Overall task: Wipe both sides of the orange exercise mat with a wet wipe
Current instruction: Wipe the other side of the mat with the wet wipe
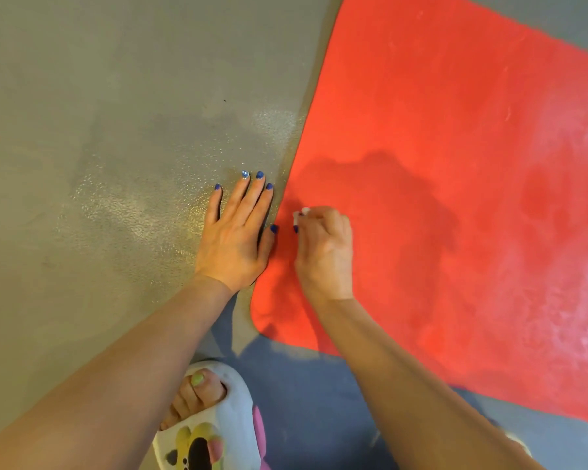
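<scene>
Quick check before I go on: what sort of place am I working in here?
Probably an indoor floor, maybe a home or gym room. An orange mat lies flat on a grey textured floor, and a slipper is worn, which suggests indoors.

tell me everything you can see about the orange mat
The orange mat lies flat on the grey floor, foam-like and matte, with a rounded near corner and pale, whitish smears toward its right side. The right hand presses a white wet wipe onto it near its left edge; the left hand rests alongside that edge.
</scene>
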Available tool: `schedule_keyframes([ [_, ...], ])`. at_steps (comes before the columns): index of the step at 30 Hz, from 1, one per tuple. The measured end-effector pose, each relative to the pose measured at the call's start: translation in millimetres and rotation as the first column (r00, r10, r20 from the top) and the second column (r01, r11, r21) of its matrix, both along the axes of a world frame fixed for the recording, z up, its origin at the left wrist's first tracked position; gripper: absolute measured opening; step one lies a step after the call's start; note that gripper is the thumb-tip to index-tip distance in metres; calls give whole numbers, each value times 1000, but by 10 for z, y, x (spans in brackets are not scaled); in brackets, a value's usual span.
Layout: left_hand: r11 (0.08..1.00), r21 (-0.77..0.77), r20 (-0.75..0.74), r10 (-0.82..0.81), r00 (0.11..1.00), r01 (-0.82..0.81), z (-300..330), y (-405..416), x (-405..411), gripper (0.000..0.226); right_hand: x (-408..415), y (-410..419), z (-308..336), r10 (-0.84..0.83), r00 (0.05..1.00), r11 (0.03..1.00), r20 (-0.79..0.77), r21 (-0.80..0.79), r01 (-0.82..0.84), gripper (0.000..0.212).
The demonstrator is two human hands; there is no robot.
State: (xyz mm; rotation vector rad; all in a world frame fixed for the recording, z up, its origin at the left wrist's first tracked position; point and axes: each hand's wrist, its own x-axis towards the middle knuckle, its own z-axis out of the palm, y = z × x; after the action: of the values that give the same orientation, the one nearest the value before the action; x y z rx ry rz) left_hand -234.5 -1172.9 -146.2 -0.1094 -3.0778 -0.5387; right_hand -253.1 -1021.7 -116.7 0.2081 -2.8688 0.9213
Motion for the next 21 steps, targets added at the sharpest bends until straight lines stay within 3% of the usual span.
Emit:
schedule_keyframes([
  [2,1000,9,-5,-3,1000,3,-3,-10,3,59,-87,14,12,267,963,963,-34,51,-265,16],
  [3,1000,2,1,-5,1000,5,0,-10,2,60,-184,150,17,322,946,943,-42,105,-316,14],
  [4,1000,-12,9,-5,1000,5,5,-11,-1,60,-283,336,19,303,952,942,-45,166,-292,12],
  [6,999,-33,20,-4,1000,5,13,-14,-5,61,-458,735,43,77,997,968,-32,243,-67,12],
  [9,999,-33,22,-4,1000,5,18,-4,-17,61,-526,922,25,-161,987,955,-25,247,162,13],
  [14,1000,-29,31,6,999,-5,25,-6,-12,62,-513,808,-29,-197,980,970,-30,141,199,15],
  [18,978,39,32,204,978,-205,105,232,-173,60,-512,866,24,-164,986,977,-28,131,166,14],
  [21,963,-70,125,269,955,-262,104,404,-250,64,-521,902,13,-136,990,983,21,128,133,10],
])
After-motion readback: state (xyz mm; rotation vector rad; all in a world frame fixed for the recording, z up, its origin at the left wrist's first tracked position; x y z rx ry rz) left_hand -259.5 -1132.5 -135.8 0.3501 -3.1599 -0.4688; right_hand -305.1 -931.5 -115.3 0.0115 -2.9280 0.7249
